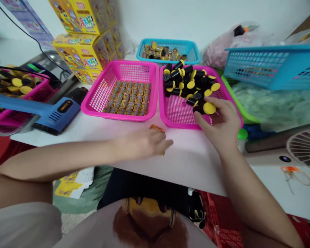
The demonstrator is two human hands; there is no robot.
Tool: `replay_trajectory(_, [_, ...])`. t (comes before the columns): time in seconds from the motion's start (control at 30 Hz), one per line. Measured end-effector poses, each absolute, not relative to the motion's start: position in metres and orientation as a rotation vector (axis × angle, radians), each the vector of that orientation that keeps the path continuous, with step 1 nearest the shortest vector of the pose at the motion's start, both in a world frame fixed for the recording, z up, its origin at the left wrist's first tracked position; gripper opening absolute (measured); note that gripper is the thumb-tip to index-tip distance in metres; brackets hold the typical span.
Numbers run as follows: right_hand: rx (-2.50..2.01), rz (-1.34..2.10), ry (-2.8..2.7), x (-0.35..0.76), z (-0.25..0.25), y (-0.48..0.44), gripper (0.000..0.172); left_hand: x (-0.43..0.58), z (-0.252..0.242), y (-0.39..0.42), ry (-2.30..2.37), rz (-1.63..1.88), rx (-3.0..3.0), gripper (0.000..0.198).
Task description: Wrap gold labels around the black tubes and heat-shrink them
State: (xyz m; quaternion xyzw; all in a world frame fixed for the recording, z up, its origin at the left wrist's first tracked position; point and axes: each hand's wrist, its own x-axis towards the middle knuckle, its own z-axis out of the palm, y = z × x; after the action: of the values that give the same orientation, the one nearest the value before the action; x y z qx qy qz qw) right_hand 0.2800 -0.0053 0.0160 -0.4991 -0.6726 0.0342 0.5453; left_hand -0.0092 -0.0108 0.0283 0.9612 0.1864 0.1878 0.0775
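Note:
My right hand is over the near right side of a pink basket, thumb and fingers closed around a small black cylinder with a yellow cap. Loose black cylinders with yellow caps lie heaped in that basket. My left hand, smeared by motion, hovers low over the white table in front of the baskets. An orange and yellow printed label sticks out above and below its fingers; whether they grip it I cannot tell.
Left of centre, a second pink basket holds rows of label-wrapped cylinders. A blue heat gun lies further left, before stacked yellow boxes. Blue baskets stand behind; a fan is at right.

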Motion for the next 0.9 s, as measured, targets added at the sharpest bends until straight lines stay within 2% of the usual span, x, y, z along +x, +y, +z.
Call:
replay_trajectory(0.1, [-1.133,0.004,-1.656,0.28,0.014,-0.01,0.037,-0.007,-0.023,-0.075,0.699,0.317,3.146,0.069])
replay_trajectory(0.13, [-1.114,-0.006,-1.669,0.28,0.014,-0.011,0.036,-0.009,-0.033,-0.091,0.747,0.266,3.207,0.069])
replay_trajectory(0.2, [-1.085,-0.003,-1.672,0.281,0.014,-0.012,0.035,-0.017,-0.04,-0.117,0.743,0.198,3.3,0.055])
replay_trajectory(0.27, [-1.07,0.032,-1.652,0.282,0.012,-0.012,0.035,-0.026,-0.035,-0.134,0.649,0.206,3.347,0.047])
replay_trajectory(0.37, [-1.061,0.077,-1.646,0.282,0.011,-0.013,0.035,-0.033,-0.024,-0.142,0.591,0.235,3.323,0.046])
replay_trajectory(0.53, [-1.057,0.02,-1.685,0.278,0.014,-0.018,0.031,-0.032,-0.019,-0.112,0.641,0.595,3.268,0.051])
replay_trajectory(0.67, [-1.013,-0.032,-1.692,0.277,0.014,-0.019,0.033,-0.037,-0.011,-0.083,0.786,0.323,2.952,0.059])
replay_trajectory(0.77, [-0.994,0.006,-1.66,0.276,0.011,-0.019,0.036,-0.041,0.004,-0.075,0.919,0.274,2.601,0.052])
replay_trajectory(0.9, [-0.977,0.223,-1.552,0.269,0.006,-0.022,0.041,-0.035,0.039,-0.062,0.841,0.638,2.451,0.034])
